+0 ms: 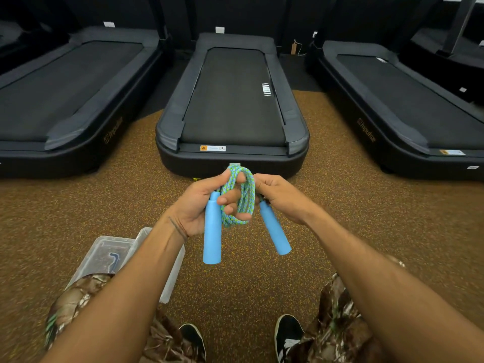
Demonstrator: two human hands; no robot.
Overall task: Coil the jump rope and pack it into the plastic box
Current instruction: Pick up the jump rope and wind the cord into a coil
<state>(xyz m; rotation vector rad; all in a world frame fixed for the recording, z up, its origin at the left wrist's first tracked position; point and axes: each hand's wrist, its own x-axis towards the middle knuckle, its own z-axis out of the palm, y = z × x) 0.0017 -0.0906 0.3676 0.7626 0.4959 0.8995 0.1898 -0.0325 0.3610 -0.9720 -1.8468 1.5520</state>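
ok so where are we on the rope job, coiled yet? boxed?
Coiling looks mostly done: the rope is gathered in loops around the left hand, one blue handle hanging below it. In hand: the right hand holds the rope by the second handle, so the last stretch may need tucking. Left: packing. The box sits open on the floor by the left knee, no rope in it.

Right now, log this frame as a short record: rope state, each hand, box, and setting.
rope: blue-green braided rope coiled in loops, held in the air
handles: two blue handles, left handle and right handle, hanging down
left hand: left hand grips the coil, fingers through the loops
right hand: right hand holds the rope just above the right handle
box: clear plastic box on the floor at the person's left, open, lid beside it
setting: speckled brown floor, treadmills ahead
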